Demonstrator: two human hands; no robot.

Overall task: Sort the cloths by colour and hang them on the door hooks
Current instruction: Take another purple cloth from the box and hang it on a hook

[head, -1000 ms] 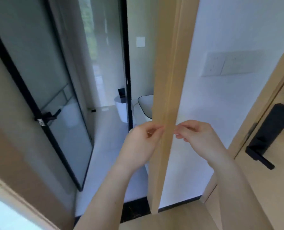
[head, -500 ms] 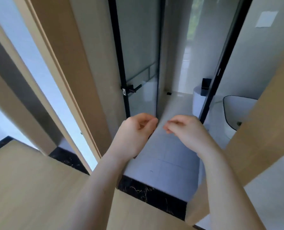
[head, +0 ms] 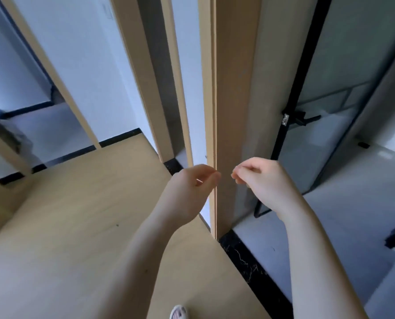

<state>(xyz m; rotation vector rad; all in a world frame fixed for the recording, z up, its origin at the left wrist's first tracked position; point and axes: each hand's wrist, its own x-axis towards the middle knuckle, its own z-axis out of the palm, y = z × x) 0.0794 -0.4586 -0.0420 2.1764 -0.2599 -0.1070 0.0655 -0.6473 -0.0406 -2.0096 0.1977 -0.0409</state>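
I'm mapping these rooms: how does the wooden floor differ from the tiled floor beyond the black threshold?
The wooden floor is warm tan; the tiled floor is pale grey. The wooden floor lies left of the threshold, the tiled floor right of it. Both run up to that black veined strip.

door frame (head: 234,100) | pale wood | upright | foot meets black threshold (head: 249,270)

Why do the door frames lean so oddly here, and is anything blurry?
Head view: the wide-angle lens tilts and splays the door frame; the picture's left edge is smeared; the left hand and right hand look fairly sharp; light is soft, without hard shadows.
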